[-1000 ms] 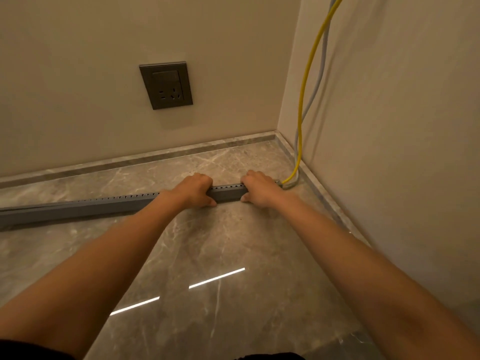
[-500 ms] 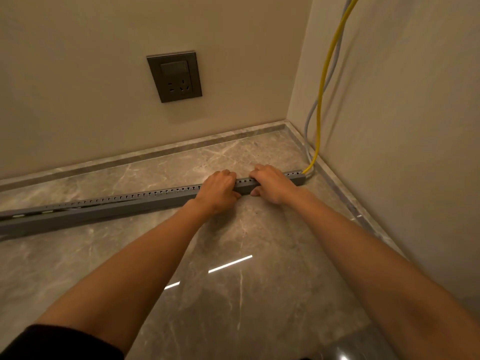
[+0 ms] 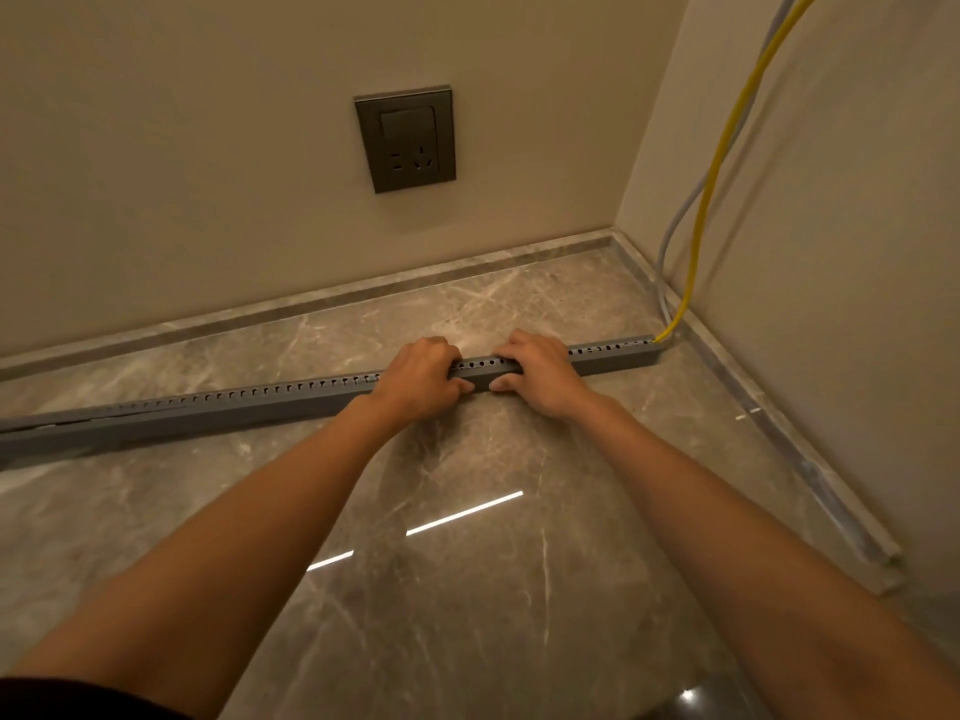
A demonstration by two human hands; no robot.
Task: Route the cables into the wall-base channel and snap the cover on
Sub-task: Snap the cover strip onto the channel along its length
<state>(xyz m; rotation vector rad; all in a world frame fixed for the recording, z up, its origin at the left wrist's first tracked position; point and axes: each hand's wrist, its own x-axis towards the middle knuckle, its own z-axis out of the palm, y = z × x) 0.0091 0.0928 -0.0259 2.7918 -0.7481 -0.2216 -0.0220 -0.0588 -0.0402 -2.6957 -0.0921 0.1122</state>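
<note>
A long grey slotted cable channel (image 3: 260,405) lies on the marble floor, running from the left edge to the right wall. A yellow cable (image 3: 727,148) and a grey cable (image 3: 670,236) drop down the right wall; the yellow one enters the channel's right end (image 3: 647,350). My left hand (image 3: 418,379) and my right hand (image 3: 540,368) sit side by side on the channel's top, fingers curled over it and thumbs on its front face. Near the left end the cover looks slightly lifted off the channel.
A dark wall socket (image 3: 406,139) is on the back wall. A marble skirting (image 3: 311,304) runs along the back wall and the right wall (image 3: 810,459). Bright light strips reflect on the floor (image 3: 467,615) near me.
Both hands have shifted left along the channel, away from its right end, which now shows bare slots. The hands stay close together.
</note>
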